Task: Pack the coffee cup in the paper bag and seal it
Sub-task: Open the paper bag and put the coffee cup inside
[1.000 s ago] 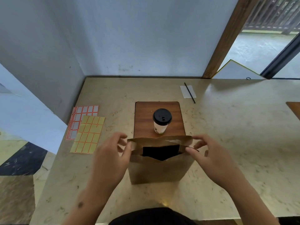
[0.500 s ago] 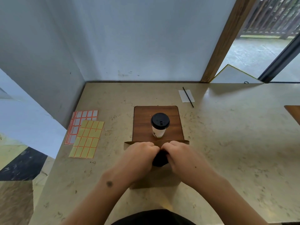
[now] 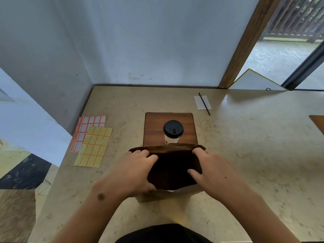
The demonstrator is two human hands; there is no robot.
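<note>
A white coffee cup with a black lid (image 3: 173, 131) stands upright on a wooden board (image 3: 154, 130), just behind the brown paper bag (image 3: 172, 171). The bag stands on the table in front of me with its mouth pulled wide and a dark inside showing. My left hand (image 3: 135, 171) grips the left side of the bag's rim, fingers curled over the edge. My right hand (image 3: 208, 170) grips the right side the same way. The cup is outside the bag.
Two sticker sheets lie left of the board, one red-edged (image 3: 87, 130), one yellow (image 3: 94, 148). A white napkin (image 3: 202, 102) with a black straw (image 3: 204, 103) across it lies at the back right. Walls close the back and left; another wooden board's corner (image 3: 317, 121) shows at the right edge.
My hands met at the middle of the bag's mouth half a second ago. They have since spread apart to its sides, stretching the opening wide.
</note>
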